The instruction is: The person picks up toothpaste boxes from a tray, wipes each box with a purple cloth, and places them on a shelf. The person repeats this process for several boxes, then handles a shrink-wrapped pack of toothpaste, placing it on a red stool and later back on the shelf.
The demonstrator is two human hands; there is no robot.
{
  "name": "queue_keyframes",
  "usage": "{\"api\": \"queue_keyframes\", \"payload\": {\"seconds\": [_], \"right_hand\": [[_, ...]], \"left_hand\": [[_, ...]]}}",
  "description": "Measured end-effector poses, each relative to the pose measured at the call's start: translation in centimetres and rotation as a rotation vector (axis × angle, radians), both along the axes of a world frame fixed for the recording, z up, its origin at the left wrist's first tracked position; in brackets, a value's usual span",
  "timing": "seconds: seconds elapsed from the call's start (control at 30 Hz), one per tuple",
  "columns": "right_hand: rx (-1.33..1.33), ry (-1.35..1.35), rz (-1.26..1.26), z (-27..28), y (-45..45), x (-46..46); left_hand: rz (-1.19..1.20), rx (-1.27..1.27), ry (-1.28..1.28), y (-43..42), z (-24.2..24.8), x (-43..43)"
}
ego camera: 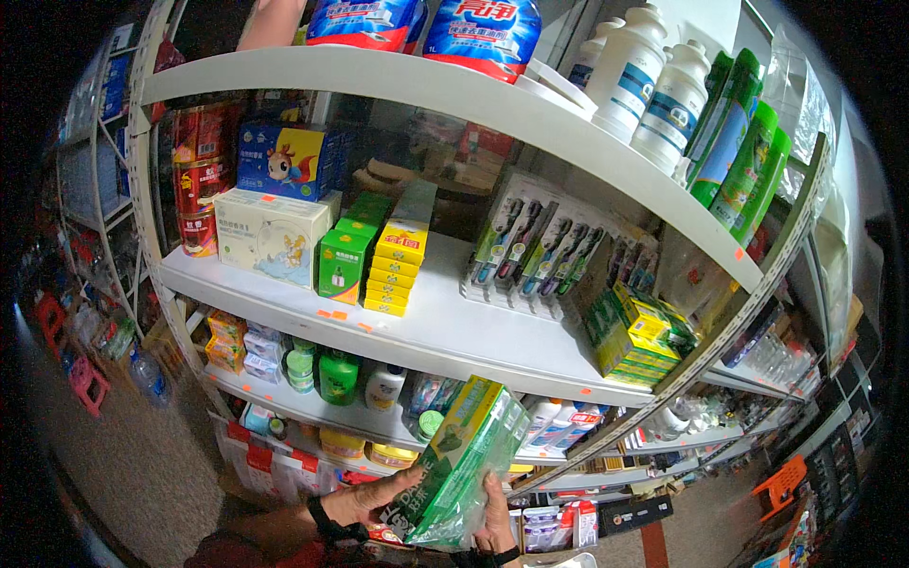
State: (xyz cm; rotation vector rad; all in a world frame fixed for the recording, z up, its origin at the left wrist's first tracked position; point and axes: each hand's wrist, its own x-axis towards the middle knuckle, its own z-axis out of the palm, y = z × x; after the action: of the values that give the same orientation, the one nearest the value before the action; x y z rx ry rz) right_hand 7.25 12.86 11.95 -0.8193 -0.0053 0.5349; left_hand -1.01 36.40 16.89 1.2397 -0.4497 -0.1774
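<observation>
Both of my hands hold a long green and yellow Darlie toothpaste pack wrapped in clear plastic, tilted in front of the shelving. My left hand grips its lower left side, with a black band at the wrist. On the other side, my right hand presses its thumb against the loose wrap. Beyond the pack, the middle shelf carries upright toothbrushes in a clear plastic holder. Similar green and yellow toothpaste boxes are stacked at that shelf's right end.
Mosquito-repellent boxes and a yellow box stack stand at left. Cleaner bottles, white bottles and green spray cans line the upper shelf. A perforated metal post rises at right. Part of a person's arm shows at the top.
</observation>
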Motion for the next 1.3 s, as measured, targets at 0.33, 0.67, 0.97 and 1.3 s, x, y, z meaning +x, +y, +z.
{"api": "queue_keyframes", "payload": {"seconds": [0.33,0.67,0.97,1.3], "right_hand": [[-0.084,0.048,0.029,-0.2,0.1,0.8],[0.01,0.116,0.11,-1.3,-0.5,1.7],[-0.054,0.093,0.08,-0.9,0.4,1.3],[-0.074,0.07,0.105,-0.6,1.1,1.0]], "left_hand": [[0.129,-0.016,-0.43,-0.6,-1.0,0.9],[-0.161,-0.139,0.677,1.0,3.7,-0.2],[-0.066,0.232,0.378,1.9,3.7,-1.0],[-0.08,-0.194,0.827,3.2,1.7,-0.4]]}}
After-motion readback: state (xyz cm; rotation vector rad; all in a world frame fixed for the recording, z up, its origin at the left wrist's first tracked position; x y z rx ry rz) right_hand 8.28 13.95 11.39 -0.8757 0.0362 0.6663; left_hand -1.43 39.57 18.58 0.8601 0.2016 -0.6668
